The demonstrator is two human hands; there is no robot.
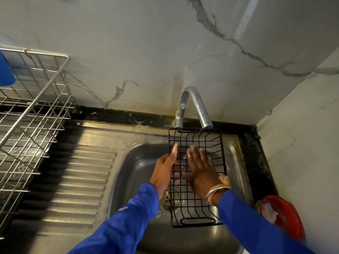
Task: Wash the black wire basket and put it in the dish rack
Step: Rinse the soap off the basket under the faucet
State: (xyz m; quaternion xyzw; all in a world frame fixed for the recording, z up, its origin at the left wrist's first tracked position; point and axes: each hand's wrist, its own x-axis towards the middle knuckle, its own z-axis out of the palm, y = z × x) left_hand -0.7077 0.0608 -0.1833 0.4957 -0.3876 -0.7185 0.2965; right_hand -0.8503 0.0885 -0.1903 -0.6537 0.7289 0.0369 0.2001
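Washing the black wire basket (185,197) over the sink (139,167), under the faucet (200,105): my left hand (164,171) grips its rim; my right hand (200,173), spread flat inside, should rub every wire.

Left hand (164,171) in a side grip; right hand (200,171) flat, fingers (192,150) spread.

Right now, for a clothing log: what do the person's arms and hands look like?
Bright blue long sleeves cover both arms: the left sleeve, with a small pale mark, and the right sleeve. The left hand and right hand are ungloved; the left shows a long nail. Pale bangles with coloured strands ring the right wrist.
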